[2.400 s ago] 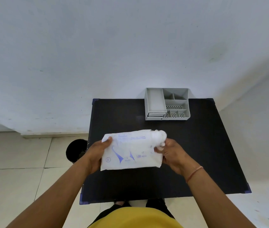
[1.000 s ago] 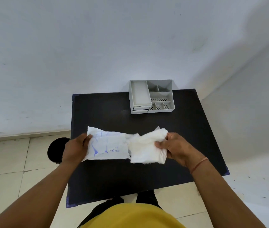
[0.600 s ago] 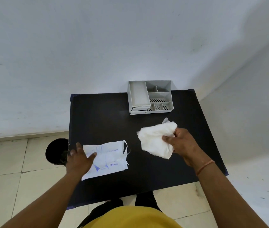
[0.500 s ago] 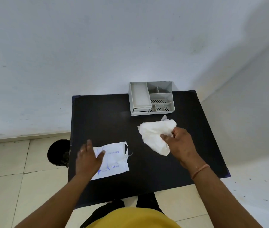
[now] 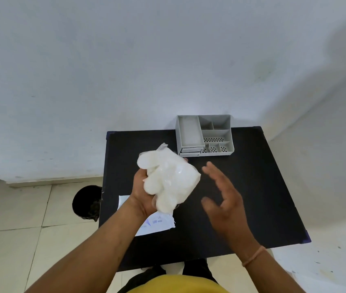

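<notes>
My left hand [image 5: 141, 192] holds a soft white bundle [image 5: 169, 179] in thin clear plastic, lifted above the black table [image 5: 252, 187]. Its fingers are curled under and around the bundle. My right hand [image 5: 224, 195] hovers just right of the bundle with fingers straight and spread, holding nothing. Under my left wrist lies the flat white wrapper [image 5: 156, 224] with blue print, partly hidden by my forearm.
A grey plastic organiser [image 5: 204, 135] with several compartments stands at the table's back edge against the white wall. A black bin [image 5: 86, 201] sits on the tiled floor left of the table. My feet show beneath the table's near edge.
The white bundle came out of the wrapper in my right hand and has passed to my left hand. My left hand left the wrapper on the table; my right hand let go and opened.
</notes>
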`<act>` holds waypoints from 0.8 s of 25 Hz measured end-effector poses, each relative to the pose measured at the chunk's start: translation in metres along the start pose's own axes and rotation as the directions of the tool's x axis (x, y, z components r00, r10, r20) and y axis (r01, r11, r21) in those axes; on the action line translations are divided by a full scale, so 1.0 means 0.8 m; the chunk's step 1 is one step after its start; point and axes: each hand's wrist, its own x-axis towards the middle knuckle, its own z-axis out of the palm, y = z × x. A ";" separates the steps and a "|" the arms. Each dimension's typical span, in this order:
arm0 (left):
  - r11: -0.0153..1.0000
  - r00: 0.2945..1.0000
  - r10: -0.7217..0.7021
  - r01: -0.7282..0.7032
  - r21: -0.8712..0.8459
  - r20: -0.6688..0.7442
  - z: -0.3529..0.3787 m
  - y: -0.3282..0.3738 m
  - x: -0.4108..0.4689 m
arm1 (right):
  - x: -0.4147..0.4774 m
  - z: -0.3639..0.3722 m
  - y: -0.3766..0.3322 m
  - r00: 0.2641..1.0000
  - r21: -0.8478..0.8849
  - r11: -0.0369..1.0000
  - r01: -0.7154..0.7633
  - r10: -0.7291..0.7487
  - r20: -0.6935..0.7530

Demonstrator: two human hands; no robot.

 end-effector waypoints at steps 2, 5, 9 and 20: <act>0.987 0.999 -0.029 0.033 0.155 -0.032 0.007 -0.002 -0.004 | 0.006 -0.005 -0.006 0.949 0.385 0.883 -0.270 0.312 -0.050; 0.989 0.999 0.032 -0.037 0.144 0.043 0.021 -0.014 0.002 | 0.022 -0.003 -0.013 0.793 0.737 0.396 -0.549 0.526 0.308; 0.988 0.994 0.074 -0.063 0.141 -0.075 0.041 -0.034 0.025 | 0.030 0.001 -0.017 0.831 0.716 0.452 -0.531 0.444 0.336; 0.823 0.962 -0.169 0.256 0.507 -0.213 0.010 -0.019 0.041 | 0.079 -0.096 0.041 0.566 0.468 0.328 -0.821 0.576 0.590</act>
